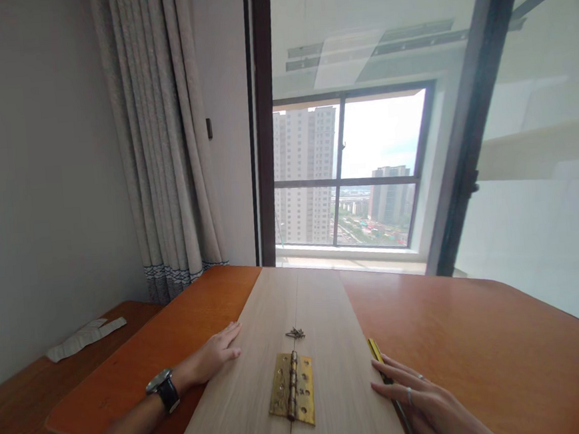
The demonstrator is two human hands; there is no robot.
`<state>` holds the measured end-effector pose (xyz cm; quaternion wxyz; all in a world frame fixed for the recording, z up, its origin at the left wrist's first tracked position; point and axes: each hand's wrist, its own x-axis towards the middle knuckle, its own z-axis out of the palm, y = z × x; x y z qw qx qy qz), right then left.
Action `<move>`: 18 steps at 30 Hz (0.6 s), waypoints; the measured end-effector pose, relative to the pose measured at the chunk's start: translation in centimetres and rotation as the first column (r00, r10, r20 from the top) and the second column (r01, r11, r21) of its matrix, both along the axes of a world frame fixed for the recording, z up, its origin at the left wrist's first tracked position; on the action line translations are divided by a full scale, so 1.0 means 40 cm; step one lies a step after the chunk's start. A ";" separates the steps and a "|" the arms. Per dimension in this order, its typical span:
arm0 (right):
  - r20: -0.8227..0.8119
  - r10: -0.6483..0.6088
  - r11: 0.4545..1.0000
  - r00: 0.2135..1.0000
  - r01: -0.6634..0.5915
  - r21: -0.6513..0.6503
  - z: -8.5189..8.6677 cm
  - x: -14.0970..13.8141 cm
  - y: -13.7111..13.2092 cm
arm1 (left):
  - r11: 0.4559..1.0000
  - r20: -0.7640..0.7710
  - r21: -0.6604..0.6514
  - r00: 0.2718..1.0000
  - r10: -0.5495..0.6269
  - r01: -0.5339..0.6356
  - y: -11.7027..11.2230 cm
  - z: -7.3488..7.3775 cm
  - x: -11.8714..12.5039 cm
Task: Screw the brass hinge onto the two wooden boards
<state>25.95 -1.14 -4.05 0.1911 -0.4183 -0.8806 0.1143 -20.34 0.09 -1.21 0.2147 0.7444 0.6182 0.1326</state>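
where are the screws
In the head view, the screws lie in a small pile on the pale wood boards, just beyond the brass hinge, between the left hand and the right hand.

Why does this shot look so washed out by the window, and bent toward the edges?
In the head view, the window is overexposed, its sky nearly white; the glass pane at right carries pale reflections; the edges look bent and stretched, as with a wide lens, while the brass hinge stays fairly sharp.

Brass hinge (292, 389) flat on seam (298, 296) btwn pale boards (328, 321); screws (295, 333) just above.
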 end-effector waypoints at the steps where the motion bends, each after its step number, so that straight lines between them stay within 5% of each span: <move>1: -0.015 -0.008 1.000 1.000 0.008 0.004 -0.006 0.023 -0.004 | 1.000 0.005 -0.004 1.000 -0.011 0.011 -0.003 -0.001 0.015; 9: -0.082 -0.191 0.981 0.978 0.191 -0.005 -0.062 0.209 -0.014 | 0.989 0.041 0.024 0.988 -0.146 0.145 -0.015 -0.016 0.149; 18: -0.115 -0.260 0.966 0.959 0.258 -0.030 -0.015 0.291 -0.040 | 0.980 0.059 0.059 0.979 -0.194 0.190 0.011 -0.029 0.280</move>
